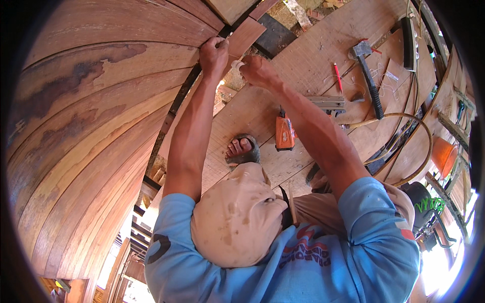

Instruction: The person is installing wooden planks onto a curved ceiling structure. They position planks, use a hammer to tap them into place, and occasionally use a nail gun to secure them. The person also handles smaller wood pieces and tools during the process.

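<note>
My left hand [214, 53] is closed in a pinch at the edge of the curved plank wall [101, 91]; what lies in its fingers is too small to make out. Close by on the right, my right hand [258, 71] is closed around a small white roll [236, 64], possibly of string. A thin pale line seems to run from it toward my left hand. Just beyond both hands, a short reddish-brown board [246, 36] reaches out from the wall.
On the plank floor [303, 60] to the right lie a hammer [368, 76], a red pencil [337, 77], loose string and an orange-and-grey power tool [285, 132]. A hose [429, 144] curves past an orange bucket [444, 155]. Gaps open between boards near my hands.
</note>
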